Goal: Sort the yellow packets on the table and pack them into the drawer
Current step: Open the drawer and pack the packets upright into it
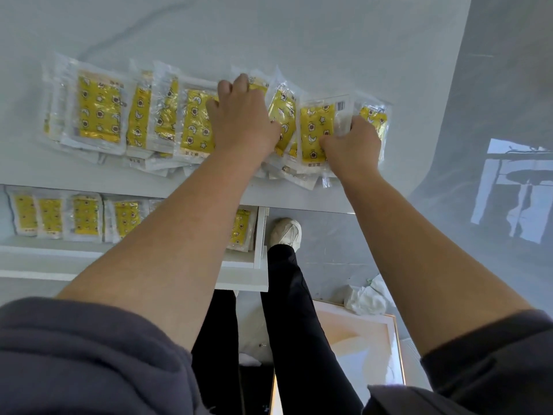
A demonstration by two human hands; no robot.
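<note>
The left hand (242,115) is curling onto yellow packets (98,109) along the table's (269,31) front edge; the right hand (353,145) is gripping one packet (314,127) at the row's right end; others are lying in the drawer (259,235).

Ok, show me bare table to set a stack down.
Bare table lies beyond the row of packets, and right of it toward the table edge. Crowded: the row itself, where left hand and right hand hold packets, and the near edge.
</note>
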